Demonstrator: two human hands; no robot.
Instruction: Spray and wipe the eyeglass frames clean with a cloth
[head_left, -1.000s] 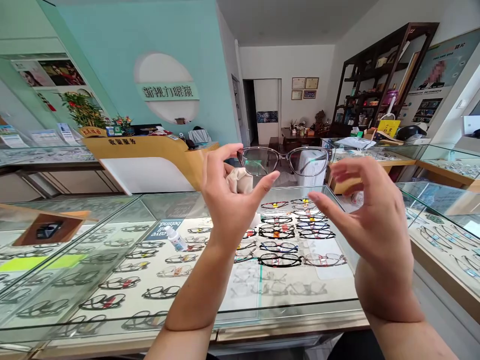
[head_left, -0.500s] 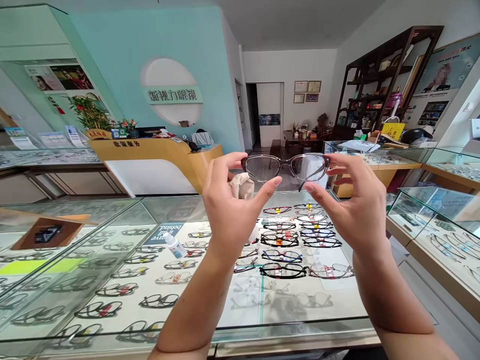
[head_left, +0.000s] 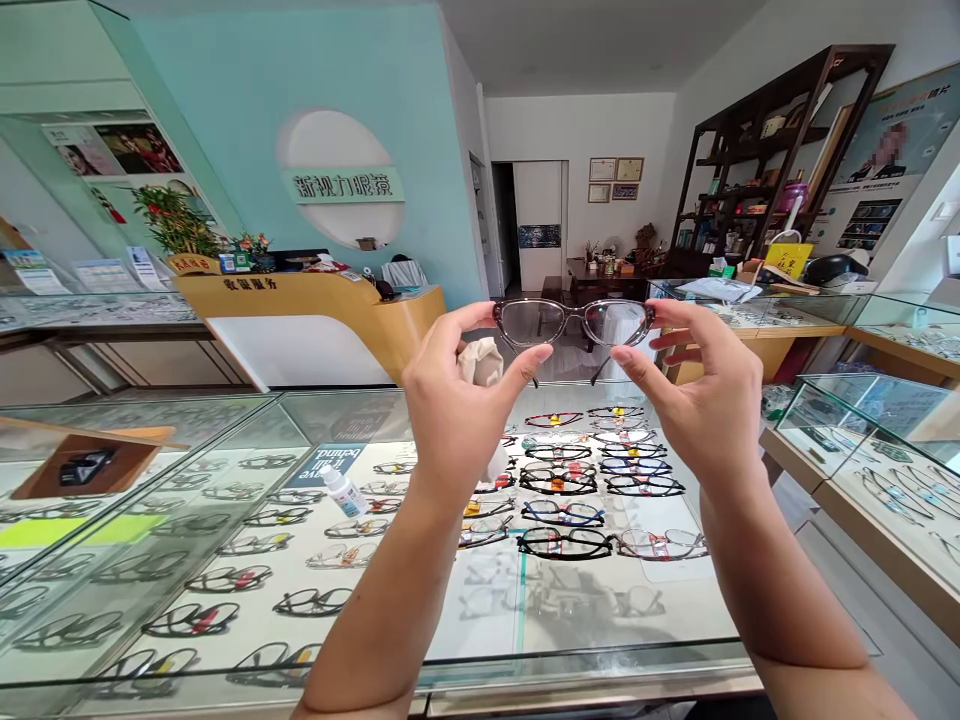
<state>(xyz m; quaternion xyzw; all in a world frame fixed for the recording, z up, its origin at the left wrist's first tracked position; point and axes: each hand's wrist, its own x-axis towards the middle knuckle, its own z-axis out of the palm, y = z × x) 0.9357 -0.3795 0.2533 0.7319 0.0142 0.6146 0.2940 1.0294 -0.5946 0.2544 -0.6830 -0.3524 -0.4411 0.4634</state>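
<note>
A pair of dark-rimmed eyeglasses (head_left: 574,312) is held up level above the glass display counter, its two temples pointing down toward me. My left hand (head_left: 469,390) grips the left end of the frame between fingers and thumb, and a crumpled pale cloth (head_left: 481,362) is tucked in the same palm. At the right end, the fingertips of my right hand (head_left: 697,385) hold the other corner of the frame, with the thumb just below it. A small white bottle (head_left: 345,493) stands on the counter left of my left forearm.
Rows of eyeglasses (head_left: 564,543) lie in the glass counter (head_left: 600,650). A brown tray (head_left: 90,465) with a dark object is at left. Beyond are a yellow and white reception desk (head_left: 315,340), another display case (head_left: 885,470) and a dark wooden shelf (head_left: 765,150).
The eyeglasses have tilted, so both temples now show below the lenses, and they sit slightly higher. My right hand has shifted a little to the left. Both hands keep their hold.
</note>
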